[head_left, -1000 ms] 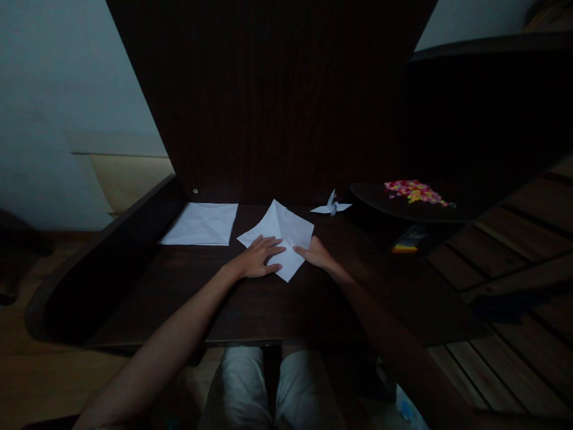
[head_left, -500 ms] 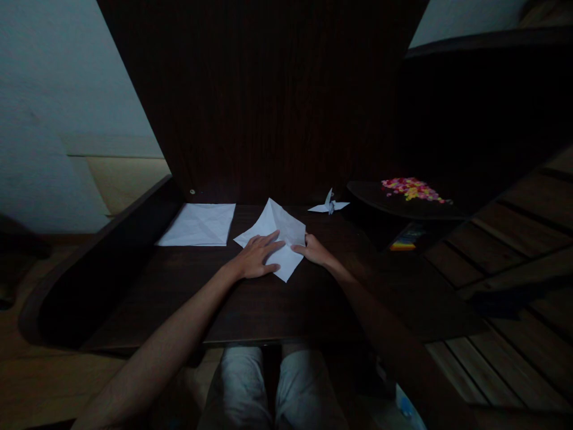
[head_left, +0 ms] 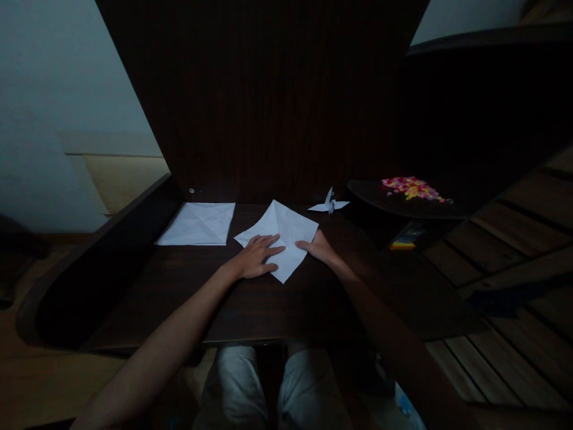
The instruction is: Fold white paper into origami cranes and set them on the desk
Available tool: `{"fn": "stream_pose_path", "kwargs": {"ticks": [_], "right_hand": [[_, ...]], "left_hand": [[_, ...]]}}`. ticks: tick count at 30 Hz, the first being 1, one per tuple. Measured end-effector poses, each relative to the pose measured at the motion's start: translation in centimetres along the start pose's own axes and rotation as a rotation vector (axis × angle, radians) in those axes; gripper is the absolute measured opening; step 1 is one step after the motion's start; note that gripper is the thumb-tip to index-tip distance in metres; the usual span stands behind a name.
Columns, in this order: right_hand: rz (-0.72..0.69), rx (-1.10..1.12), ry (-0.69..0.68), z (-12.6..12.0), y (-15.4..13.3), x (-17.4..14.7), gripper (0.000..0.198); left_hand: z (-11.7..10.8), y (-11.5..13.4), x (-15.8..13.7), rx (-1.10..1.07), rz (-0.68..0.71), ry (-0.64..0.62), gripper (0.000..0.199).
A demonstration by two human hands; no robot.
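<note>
A creased white sheet of paper (head_left: 293, 224) lies on the dark desk in front of me, turned so its corners point forward, back and to the sides. My left hand (head_left: 257, 257) rests flat on its left part with the fingers spread. At the right corner my right hand (head_left: 319, 248) grips the paper, thumb on top and the other fingers mostly hidden beneath. Behind and to the right stands a folded white paper crane (head_left: 330, 205). Further left lie white paper sheets (head_left: 199, 224) with crease lines.
A dark panel (head_left: 268, 101) rises behind the desk (head_left: 268, 313). A low side wall (head_left: 89, 269) bounds its left. On a rounded shelf (head_left: 371, 194) at right sits a heap of small pink, red and yellow pieces (head_left: 414, 188). Below it is a rainbow-striped item (head_left: 403, 245).
The right corner of the paper has spread outward to the right, and my right hand has shifted slightly right with it. My left hand has stayed in place.
</note>
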State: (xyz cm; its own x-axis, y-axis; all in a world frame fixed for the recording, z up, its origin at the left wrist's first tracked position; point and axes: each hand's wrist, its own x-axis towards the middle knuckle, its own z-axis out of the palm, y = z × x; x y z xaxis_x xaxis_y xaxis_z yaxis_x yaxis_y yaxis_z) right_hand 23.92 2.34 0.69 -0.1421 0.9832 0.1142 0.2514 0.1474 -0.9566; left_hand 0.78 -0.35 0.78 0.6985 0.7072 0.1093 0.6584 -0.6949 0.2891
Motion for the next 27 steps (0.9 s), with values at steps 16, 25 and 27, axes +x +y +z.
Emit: {"fn": "stream_pose_path", "kwargs": {"ticks": [16, 25, 27], "right_hand": [[-0.494, -0.397, -0.197, 0.2, -0.1, -0.5, 0.030], [-0.529, -0.628, -0.383, -0.1, -0.2, -1.0, 0.032], [-0.527, -0.641, -0.333, 0.0, 0.0, -0.9, 0.028]], "left_hand": [[0.0, 0.1, 0.1, -0.007, -0.049, 0.163, 0.060], [0.4, -1.1, 0.1, 0.082, -0.007, 0.164, 0.034], [0.4, -1.3, 0.0, 0.087, -0.019, 0.167, 0.034]]}}
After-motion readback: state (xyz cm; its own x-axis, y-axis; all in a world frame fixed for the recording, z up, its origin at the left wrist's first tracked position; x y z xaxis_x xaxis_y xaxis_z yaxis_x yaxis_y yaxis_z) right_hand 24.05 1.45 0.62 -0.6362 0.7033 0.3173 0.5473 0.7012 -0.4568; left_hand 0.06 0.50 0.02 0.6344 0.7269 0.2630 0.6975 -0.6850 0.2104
